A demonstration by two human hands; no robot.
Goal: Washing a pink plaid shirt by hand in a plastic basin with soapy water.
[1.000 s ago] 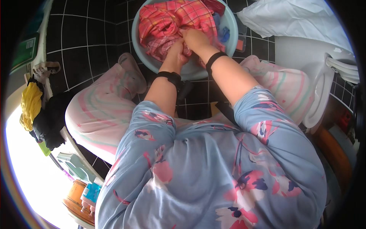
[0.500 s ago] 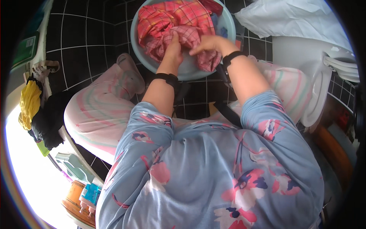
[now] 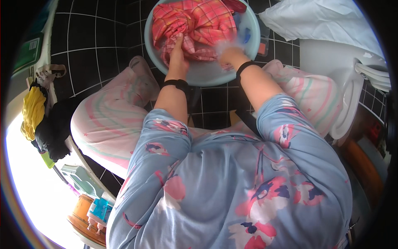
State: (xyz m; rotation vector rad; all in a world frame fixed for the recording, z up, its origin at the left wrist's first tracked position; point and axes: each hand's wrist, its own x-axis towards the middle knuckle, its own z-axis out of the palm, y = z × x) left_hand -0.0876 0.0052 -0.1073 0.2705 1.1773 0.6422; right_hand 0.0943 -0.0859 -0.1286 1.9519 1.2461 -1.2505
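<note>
A light blue basin (image 3: 148, 39) holds a heap of red and pink plaid cloth (image 3: 207, 20) in cloudy water. My left hand (image 3: 178, 56) is closed on a paler, wet fold of that cloth at the basin's near left, the thumb lying on top. To its right, my right hand (image 3: 231, 57) is low in the basin beside the cloth's edge. Motion and a whitish splash blur its fingers, so whether it grips anything is hidden. Dark blue fabric (image 3: 238, 18) and a dark red piece (image 3: 234, 5) lie along the basin's far right.
Black tiled floor (image 3: 83, 41) surrounds the basin. To the right are a white toilet (image 3: 323, 58) and a white sheet-like cover (image 3: 315, 18). Yellow cloth (image 3: 33, 110) and black cloth (image 3: 54, 128) hang at left, above pump bottles (image 3: 97, 211). My knees flank the basin.
My right hand has dropped toward the water, with a splash around it. The pale plaid fold it was next to has slid left and down into the basin. My left hand has shifted slightly left.
</note>
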